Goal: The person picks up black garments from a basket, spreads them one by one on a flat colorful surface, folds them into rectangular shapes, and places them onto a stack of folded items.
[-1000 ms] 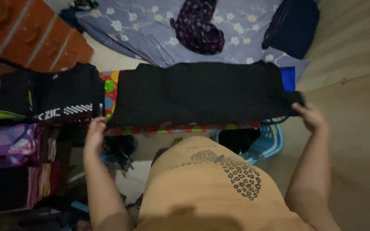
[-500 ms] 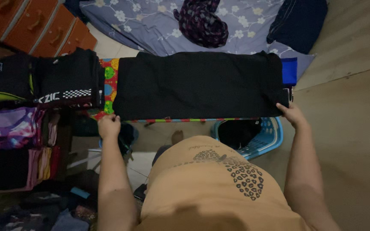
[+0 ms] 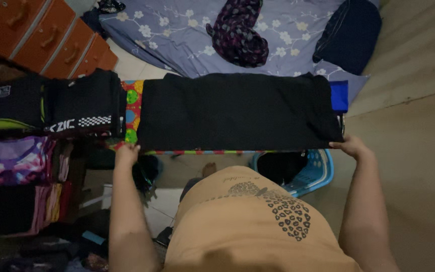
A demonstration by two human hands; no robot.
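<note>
Black cloth [image 3: 237, 112], folded into a long flat band, lies across a colourful patterned board [image 3: 133, 108] in the middle of the scene, with stacks of folded clothes [image 3: 46, 108] and orange drawers [image 3: 51, 38] off to the left. At its near left corner the left hand [image 3: 127, 152] is pressed together and pinches the edge, while the right hand [image 3: 351, 146] pinches the near right corner likewise. Beyond the cloth spreads a pale floral sheet [image 3: 177, 30] bearing a dark patterned garment [image 3: 237, 35] and a navy one [image 3: 351, 32], and a blue basket [image 3: 313, 174] sits near under the right end.
</note>
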